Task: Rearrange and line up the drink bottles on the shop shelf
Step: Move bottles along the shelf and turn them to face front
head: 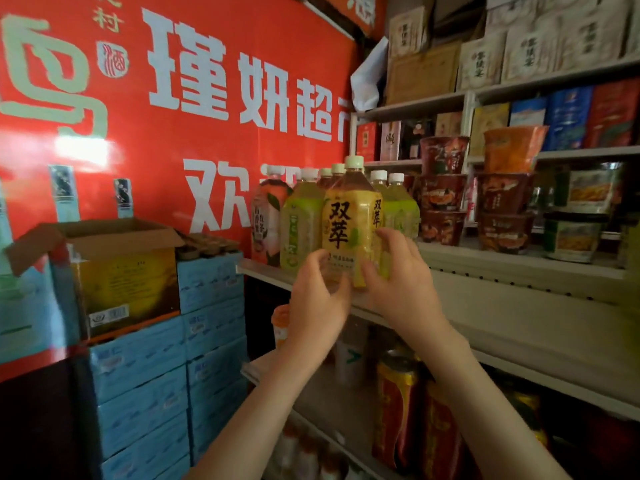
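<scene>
A tall bottle with a yellow label and white cap (346,216) stands at the front edge of the grey shop shelf (263,270). My left hand (315,306) cups its lower left side, thumb on the label. My right hand (405,282) grips its lower right side with the fingers spread. To its left stand a green-labelled bottle (299,226) and a peach-labelled bottle (266,220). More green bottles (398,209) stand behind on the right, partly hidden.
Stacked instant noodle cups (443,195) fill the shelf right of the bottles. Red and gold cans (398,403) stand on the shelf below my arms. Stacked blue cartons (145,375) and an open cardboard box (117,258) stand to the left, against a red banner wall.
</scene>
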The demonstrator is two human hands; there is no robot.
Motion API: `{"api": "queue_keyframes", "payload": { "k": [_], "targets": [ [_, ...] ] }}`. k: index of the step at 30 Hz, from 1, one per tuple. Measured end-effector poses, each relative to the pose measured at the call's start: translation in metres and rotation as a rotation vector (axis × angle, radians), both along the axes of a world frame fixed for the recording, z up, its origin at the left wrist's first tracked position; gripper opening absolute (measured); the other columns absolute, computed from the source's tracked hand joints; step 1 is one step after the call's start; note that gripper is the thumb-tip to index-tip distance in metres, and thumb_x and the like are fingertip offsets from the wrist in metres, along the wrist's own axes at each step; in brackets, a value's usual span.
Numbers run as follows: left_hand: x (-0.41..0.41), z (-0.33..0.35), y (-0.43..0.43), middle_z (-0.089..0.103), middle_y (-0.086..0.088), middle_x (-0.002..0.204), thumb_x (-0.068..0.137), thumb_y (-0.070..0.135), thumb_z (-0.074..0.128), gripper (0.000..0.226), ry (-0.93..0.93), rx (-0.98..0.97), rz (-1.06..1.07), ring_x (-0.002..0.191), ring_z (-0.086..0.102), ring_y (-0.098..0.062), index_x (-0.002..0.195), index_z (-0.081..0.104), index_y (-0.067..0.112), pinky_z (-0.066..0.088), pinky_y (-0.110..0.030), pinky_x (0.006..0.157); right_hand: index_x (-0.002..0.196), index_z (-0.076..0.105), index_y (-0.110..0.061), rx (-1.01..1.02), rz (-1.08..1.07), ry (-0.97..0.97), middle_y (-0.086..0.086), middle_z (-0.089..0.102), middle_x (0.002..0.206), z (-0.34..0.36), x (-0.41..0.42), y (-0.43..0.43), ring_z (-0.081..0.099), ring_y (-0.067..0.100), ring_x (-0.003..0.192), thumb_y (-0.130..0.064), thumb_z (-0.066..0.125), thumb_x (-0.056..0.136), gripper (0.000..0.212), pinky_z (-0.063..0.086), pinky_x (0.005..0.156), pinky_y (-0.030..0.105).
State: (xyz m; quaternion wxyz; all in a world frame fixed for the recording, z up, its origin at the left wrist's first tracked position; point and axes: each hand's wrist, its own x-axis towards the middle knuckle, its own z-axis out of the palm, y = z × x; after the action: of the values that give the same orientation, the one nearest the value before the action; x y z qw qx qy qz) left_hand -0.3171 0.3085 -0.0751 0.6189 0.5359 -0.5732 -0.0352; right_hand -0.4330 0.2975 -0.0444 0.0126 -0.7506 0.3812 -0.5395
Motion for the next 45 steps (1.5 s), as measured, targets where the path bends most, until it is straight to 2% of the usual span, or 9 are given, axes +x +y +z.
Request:
{"api": "queue_keyframes", "payload": {
  "k": [4, 10, 23, 26, 28, 31, 36, 39, 45],
  "targets": [
    [0.029, 0.015, -0.031, 0.046, 0.003, 0.134, 0.088, 0.033, 0.063, 0.058, -0.097, -0.021, -0.025, 0.123, 0.044, -0.010, 0.137, 0.037, 0.017, 0.037, -0.019, 0.094, 0.139, 0.032, -0.011, 0.133, -0.089, -0.121, 0.006, 0.043, 0.137, 0.023, 0.022, -0.040, 0.042, 0.018, 0.124, -0.035, 0.064, 0.087, 0.066, 0.030, 0.087, 0.017],
    [0.065, 0.023, -0.065, 0.040, -0.001, 0.140, 0.088, 0.036, 0.061, 0.062, -0.145, -0.056, -0.061, 0.129, 0.038, -0.013, 0.140, 0.033, 0.014, 0.037, -0.028, 0.104, 0.141, 0.028, -0.016, 0.279, -0.169, -0.232, 0.003, 0.049, 0.132, 0.019, 0.040, -0.072, 0.050, 0.015, 0.115, -0.053, 0.071, 0.074, 0.088, 0.047, 0.083, 0.025],
    [0.093, 0.073, -0.118, 0.041, -0.009, 0.142, 0.090, 0.037, 0.056, 0.062, -0.275, -0.264, 0.038, 0.131, 0.039, -0.021, 0.140, 0.035, 0.007, 0.034, -0.030, 0.107, 0.114, 0.034, -0.030, 0.371, -0.111, -0.257, -0.004, 0.056, 0.115, 0.027, 0.037, -0.093, 0.058, 0.008, 0.094, -0.046, 0.077, 0.068, 0.065, 0.047, 0.052, 0.012],
    [0.094, 0.101, -0.138, 0.048, -0.010, 0.138, 0.093, 0.046, 0.047, 0.066, -0.253, -0.176, -0.019, 0.122, 0.050, -0.024, 0.144, 0.029, 0.009, 0.046, -0.037, 0.099, 0.112, 0.033, -0.032, 0.368, -0.101, -0.242, -0.003, 0.055, 0.117, 0.025, 0.038, -0.093, 0.058, 0.010, 0.099, -0.046, 0.077, 0.068, 0.064, 0.050, 0.060, 0.015],
    [0.094, 0.120, -0.151, 0.057, -0.012, 0.126, 0.093, 0.053, 0.041, 0.071, -0.281, -0.075, -0.016, 0.103, 0.062, -0.022, 0.145, 0.026, 0.007, 0.056, -0.034, 0.080, 0.111, 0.034, -0.032, 0.365, -0.104, -0.223, -0.003, 0.054, 0.118, 0.026, 0.037, -0.094, 0.058, 0.013, 0.102, -0.047, 0.077, 0.067, 0.063, 0.053, 0.069, 0.022],
    [0.092, 0.132, -0.161, 0.062, -0.002, 0.085, 0.096, 0.052, 0.038, 0.066, -0.270, 0.031, -0.050, 0.060, 0.057, -0.006, 0.139, 0.032, 0.002, 0.039, -0.014, 0.040, 0.112, 0.034, -0.033, 0.370, -0.099, -0.219, -0.002, 0.053, 0.120, 0.025, 0.035, -0.094, 0.057, 0.014, 0.105, -0.048, 0.076, 0.068, 0.063, 0.055, 0.079, 0.031],
    [0.092, 0.123, -0.158, 0.061, -0.003, 0.088, 0.099, 0.035, 0.041, 0.030, -0.144, -0.134, 0.026, 0.074, 0.060, -0.018, 0.110, 0.047, 0.008, 0.036, -0.020, 0.049, 0.122, 0.034, -0.032, 0.360, -0.126, -0.200, -0.001, 0.048, 0.124, 0.022, 0.037, -0.092, 0.052, 0.017, 0.111, -0.049, 0.074, 0.069, 0.068, 0.053, 0.089, 0.040],
    [0.093, 0.114, -0.137, 0.057, 0.000, 0.091, 0.099, 0.031, 0.042, 0.030, -0.109, -0.310, 0.128, 0.077, 0.053, -0.013, 0.111, 0.051, 0.005, 0.029, -0.013, 0.052, 0.134, 0.034, -0.024, 0.361, -0.141, -0.201, 0.000, 0.047, 0.127, 0.023, 0.037, -0.091, 0.051, 0.019, 0.114, -0.050, 0.074, 0.070, 0.080, 0.051, 0.092, 0.042],
    [0.098, 0.110, -0.095, 0.062, -0.010, 0.097, 0.098, 0.028, 0.043, 0.031, -0.072, -0.533, 0.140, 0.085, 0.059, -0.023, 0.111, 0.054, 0.001, 0.042, -0.024, 0.065, 0.142, 0.026, -0.017, 0.361, -0.206, -0.156, 0.005, 0.038, 0.137, 0.026, 0.041, -0.086, 0.041, 0.020, 0.122, -0.049, 0.073, 0.072, 0.090, 0.042, 0.097, 0.036]
  ]
}}
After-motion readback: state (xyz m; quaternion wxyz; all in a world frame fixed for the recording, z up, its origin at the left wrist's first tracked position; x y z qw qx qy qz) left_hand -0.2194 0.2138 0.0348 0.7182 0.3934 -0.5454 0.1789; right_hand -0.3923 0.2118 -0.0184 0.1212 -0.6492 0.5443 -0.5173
